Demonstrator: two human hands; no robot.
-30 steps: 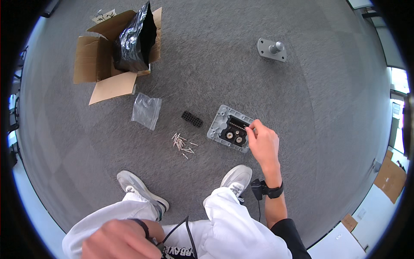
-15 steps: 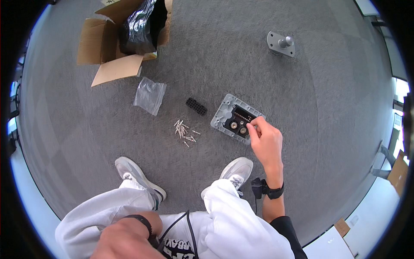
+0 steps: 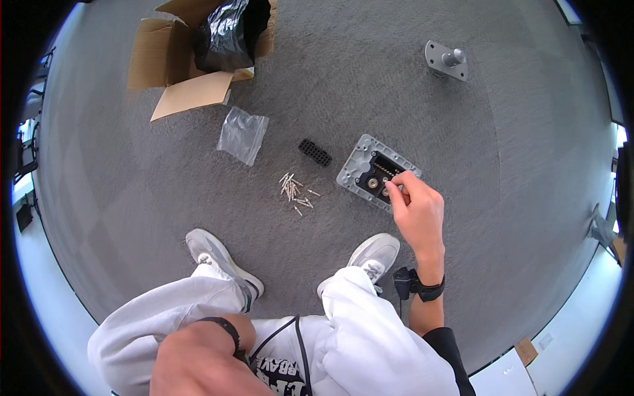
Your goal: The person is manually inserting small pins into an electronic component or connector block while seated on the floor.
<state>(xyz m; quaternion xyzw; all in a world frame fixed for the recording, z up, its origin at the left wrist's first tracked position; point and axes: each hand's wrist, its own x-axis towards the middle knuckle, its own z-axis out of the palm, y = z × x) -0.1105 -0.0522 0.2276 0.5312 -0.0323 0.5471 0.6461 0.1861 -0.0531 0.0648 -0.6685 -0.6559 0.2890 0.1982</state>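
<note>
The right hand [image 3: 421, 210], thumb and forefinger pressed together, is over the black insert [image 3: 378, 170] in the grey housing [image 3: 360, 158] on the carpet; whether anything sits between those fingertips is too small to tell. The left hand [image 3: 198, 363] is by the lap, its grip unclear. With nothing bracing it, the housing could skid under a sideways push; a stray shoe [image 3: 378, 254] could scatter the loose metal pins [image 3: 289, 188].
</note>
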